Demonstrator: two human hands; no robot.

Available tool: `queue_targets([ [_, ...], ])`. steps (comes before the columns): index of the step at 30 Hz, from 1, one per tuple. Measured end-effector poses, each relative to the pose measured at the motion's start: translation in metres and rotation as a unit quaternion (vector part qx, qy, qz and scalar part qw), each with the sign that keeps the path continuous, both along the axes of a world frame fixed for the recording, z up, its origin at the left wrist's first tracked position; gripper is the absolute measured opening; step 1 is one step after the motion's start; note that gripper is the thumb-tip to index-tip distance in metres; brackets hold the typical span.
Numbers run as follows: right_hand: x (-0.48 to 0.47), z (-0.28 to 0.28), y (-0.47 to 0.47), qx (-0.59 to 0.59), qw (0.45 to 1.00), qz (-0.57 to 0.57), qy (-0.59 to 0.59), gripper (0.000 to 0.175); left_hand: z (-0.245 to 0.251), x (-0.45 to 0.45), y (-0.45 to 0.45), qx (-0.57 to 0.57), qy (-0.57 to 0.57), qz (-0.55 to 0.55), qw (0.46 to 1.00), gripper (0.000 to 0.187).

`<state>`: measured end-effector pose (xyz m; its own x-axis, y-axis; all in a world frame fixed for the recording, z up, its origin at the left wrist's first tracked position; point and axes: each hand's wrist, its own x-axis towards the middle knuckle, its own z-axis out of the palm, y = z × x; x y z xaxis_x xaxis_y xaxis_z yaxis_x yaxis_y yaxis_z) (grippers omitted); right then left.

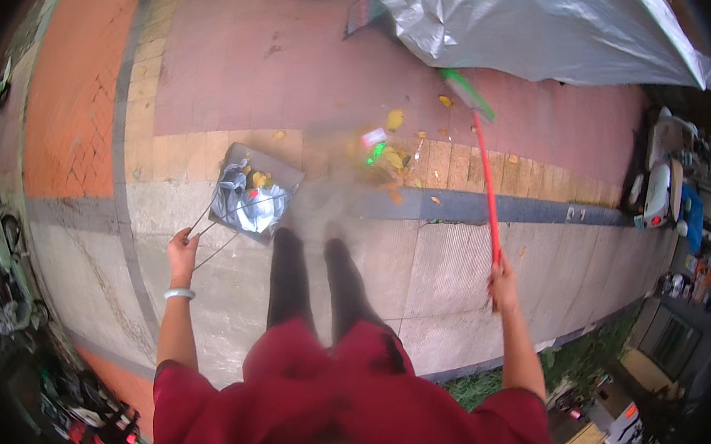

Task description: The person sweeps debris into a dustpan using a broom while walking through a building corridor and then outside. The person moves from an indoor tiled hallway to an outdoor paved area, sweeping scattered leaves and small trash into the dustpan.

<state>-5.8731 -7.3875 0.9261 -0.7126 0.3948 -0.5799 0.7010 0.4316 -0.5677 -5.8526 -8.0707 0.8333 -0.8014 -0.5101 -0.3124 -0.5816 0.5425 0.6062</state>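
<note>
My right hand [503,284] grips the red handle of a broom [487,188]. Its green-edged head [469,96] rests on the reddish paving, close to a silver tarp. In my left hand [183,252] is the thin dark wire handle [205,209] of a dustpan [286,164]. The dustpan sits left of my feet, with crumpled silvery plastic [257,211] and yellow leaves inside. Between dustpan and broom lies a small heap of yellow leaves [393,158], with a white and red packet [374,138] and a bright green wrapper [376,153].
A silver tarp [546,33] covers something bulky at the top right. White scooters [658,189] stand at the right edge, and more parked vehicles [15,283] line the left. A grass strip [590,347] borders the paving at lower right, near several boxes [619,412].
</note>
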Motion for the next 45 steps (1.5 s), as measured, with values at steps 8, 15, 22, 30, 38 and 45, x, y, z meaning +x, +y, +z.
queue_targets([
  [8, -0.150, -0.147, -0.026, 0.031, 0.998, -0.042, -0.033, 0.025, 0.010, -0.015, -0.014, 0.061, -0.074, -0.064, 0.993, 0.036],
  [15, 0.063, -0.054, -0.200, -0.088, 0.993, -0.022, -0.077, 0.066, 0.011, -0.046, 0.002, 0.084, -0.100, -0.111, 0.985, 0.038],
  [22, -0.027, -0.013, -0.236, 0.119, 0.978, 0.154, 0.071, 0.062, -0.001, -0.061, -0.008, 0.065, -0.079, -0.145, 0.984, 0.038],
  [30, -0.062, -0.091, -0.299, 0.081, 0.978, 0.156, -0.113, 0.067, 0.002, -0.074, -0.013, 0.051, -0.100, -0.159, 0.981, 0.040],
  [38, -0.009, -0.011, -0.210, 0.043, 0.937, 0.330, -0.103, 0.069, 0.012, -0.048, -0.004, 0.051, -0.107, -0.112, 0.987, 0.039],
  [45, -0.241, -0.177, -0.212, 0.185, 0.880, 0.434, 0.059, 0.067, 0.023, -0.039, 0.018, 0.046, -0.100, -0.057, 0.992, 0.037],
])
